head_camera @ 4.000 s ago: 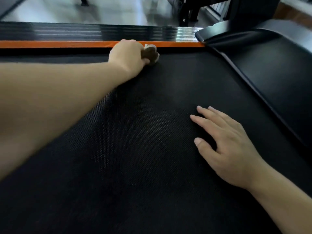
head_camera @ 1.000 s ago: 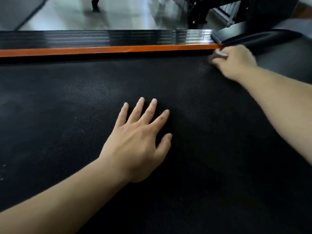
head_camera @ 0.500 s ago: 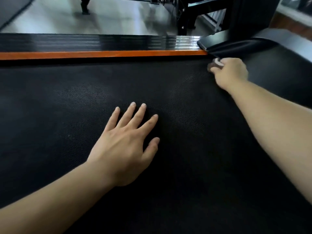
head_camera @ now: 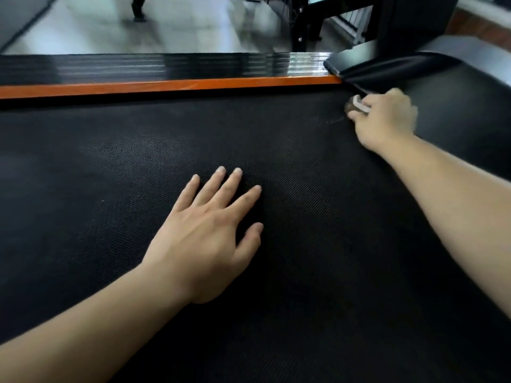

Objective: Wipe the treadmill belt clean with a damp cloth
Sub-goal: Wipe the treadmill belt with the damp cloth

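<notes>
No text, label or number is readable.

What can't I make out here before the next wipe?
Head view only.
Hidden: most of the cloth, inside the right hand; the rest is blurred, dampness untellable.
Covered: the belt under the flat left hand and both forearms.
Cut off: the belt's near and left ends, by frame edges.
Too small: fine dirt on the dark belt.

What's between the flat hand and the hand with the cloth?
Just bare belt between the left hand and the right hand gripping the cloth, in the head view.
</notes>
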`<state>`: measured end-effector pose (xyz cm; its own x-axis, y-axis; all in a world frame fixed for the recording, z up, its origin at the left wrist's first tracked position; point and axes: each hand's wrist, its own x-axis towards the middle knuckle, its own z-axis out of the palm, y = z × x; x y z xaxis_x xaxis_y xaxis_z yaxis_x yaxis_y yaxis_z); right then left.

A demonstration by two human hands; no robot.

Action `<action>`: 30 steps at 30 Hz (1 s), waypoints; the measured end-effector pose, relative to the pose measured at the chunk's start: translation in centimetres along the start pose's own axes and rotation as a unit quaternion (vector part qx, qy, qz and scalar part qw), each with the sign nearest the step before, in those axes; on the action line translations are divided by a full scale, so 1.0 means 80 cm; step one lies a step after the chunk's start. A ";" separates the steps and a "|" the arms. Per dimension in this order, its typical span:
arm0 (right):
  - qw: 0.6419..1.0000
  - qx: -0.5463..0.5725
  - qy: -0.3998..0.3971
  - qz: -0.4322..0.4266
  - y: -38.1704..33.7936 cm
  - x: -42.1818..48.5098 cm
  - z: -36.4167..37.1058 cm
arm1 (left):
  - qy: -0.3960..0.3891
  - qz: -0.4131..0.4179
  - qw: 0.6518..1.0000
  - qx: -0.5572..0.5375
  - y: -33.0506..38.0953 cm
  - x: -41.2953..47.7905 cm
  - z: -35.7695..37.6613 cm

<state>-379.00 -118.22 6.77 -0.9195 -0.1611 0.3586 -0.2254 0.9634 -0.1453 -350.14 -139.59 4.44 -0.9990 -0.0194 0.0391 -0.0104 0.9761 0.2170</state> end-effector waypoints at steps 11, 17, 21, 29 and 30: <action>0.992 0.109 -0.028 -0.063 -0.056 -0.061 -0.007 | -0.008 -0.002 1.000 0.004 0.002 0.000 0.000; 0.996 0.059 -0.033 -0.052 -0.011 -0.034 -0.019 | -0.007 0.000 1.000 0.004 -0.001 0.000 0.002; 0.997 0.079 -0.023 -0.013 -0.032 -0.046 -0.019 | -0.004 0.001 1.000 -0.001 -0.001 0.001 0.002; 1.000 -0.001 0.002 -0.028 0.012 -0.059 -0.036 | -0.004 -0.001 1.000 -0.003 0.000 0.000 0.002; 0.999 -0.009 0.010 0.031 0.022 -0.048 -0.040 | -0.003 -0.002 1.000 -0.003 0.000 0.000 0.002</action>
<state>-374.87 -115.27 8.07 -0.9248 -0.0965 0.3680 -0.1618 0.9752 -0.1510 -350.11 -139.58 4.26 -0.9992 -0.0227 0.0327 -0.0148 0.9749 0.2223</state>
